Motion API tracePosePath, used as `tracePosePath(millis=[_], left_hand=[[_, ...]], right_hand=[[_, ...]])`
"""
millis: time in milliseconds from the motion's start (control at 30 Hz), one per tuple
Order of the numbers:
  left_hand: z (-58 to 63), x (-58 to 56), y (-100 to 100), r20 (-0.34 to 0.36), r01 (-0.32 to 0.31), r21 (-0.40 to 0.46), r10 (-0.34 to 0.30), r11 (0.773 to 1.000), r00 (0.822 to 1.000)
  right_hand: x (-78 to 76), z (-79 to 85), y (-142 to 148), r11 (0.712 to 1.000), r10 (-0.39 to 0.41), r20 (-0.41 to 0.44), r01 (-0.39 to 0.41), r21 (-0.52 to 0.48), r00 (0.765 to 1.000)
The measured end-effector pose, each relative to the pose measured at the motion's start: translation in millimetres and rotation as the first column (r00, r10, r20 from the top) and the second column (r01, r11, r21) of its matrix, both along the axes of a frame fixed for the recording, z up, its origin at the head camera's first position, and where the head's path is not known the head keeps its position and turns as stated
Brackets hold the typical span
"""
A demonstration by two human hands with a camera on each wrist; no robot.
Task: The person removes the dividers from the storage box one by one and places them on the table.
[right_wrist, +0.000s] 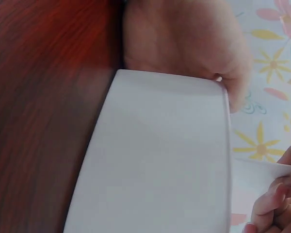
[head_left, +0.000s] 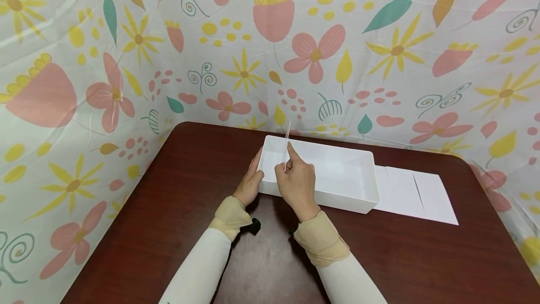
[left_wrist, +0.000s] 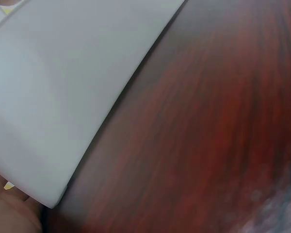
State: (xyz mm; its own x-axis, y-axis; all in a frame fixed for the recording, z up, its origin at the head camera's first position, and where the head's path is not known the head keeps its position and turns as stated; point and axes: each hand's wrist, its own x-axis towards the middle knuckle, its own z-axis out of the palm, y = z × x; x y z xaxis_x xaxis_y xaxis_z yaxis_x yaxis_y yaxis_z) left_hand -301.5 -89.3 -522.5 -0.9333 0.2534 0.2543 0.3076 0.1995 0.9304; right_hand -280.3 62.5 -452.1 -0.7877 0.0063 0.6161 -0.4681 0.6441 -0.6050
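Note:
A long white box (head_left: 343, 201) with an open top sits on the table. My left hand (head_left: 249, 182) holds its left end, thumb at the near rim and the other fingers along the outside of the end wall. Between thumb and fingers my right hand (head_left: 297, 182) pinches a thin white panel (head_left: 288, 134), held upright across the box toward its left end. Seen from the right wrist, the panel (right_wrist: 254, 174) rises above the rim beside the fingers. In the left wrist view the box's side wall (left_wrist: 63, 87) hides most of the left hand.
Flat white panels (head_left: 398, 194), with a narrow dark slit showing, lie at the box's right end on the dark reddish-brown table (head_left: 168, 201). A floral curtain (head_left: 236, 27) hangs behind and to the left. A small black piece (head_left: 254, 226) sits at the left wrist.

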Motion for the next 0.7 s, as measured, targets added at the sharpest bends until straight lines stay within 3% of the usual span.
tracePosePath(millis=[167,233,467,700], left_hand=[[20.0,10.6,0,-0.009,0.034,0.041,-0.033,0.999,0.999],[22.8,12.0,0,-0.011,0.040,0.042,-0.039,0.998,0.999],[-2.6,-0.8,-1,0.005,0.003,0.005,-0.003,1.000,1.000],[-9.3,-4.3,0,-0.002,-0.014,0.007,0.014,1.000,1.000]], right_hand=[[2.4,5.5,1,0.999,0.004,-0.010,-0.004,-0.036,1.000],[3.3,7.5,2,0.999,0.008,-0.010,-0.009,-0.044,1.000],[4.9,12.5,4,0.997,0.014,-0.018,-0.016,-0.071,1.000],[4.3,14.5,6,0.994,0.019,0.007,-0.018,-0.107,1.000]])
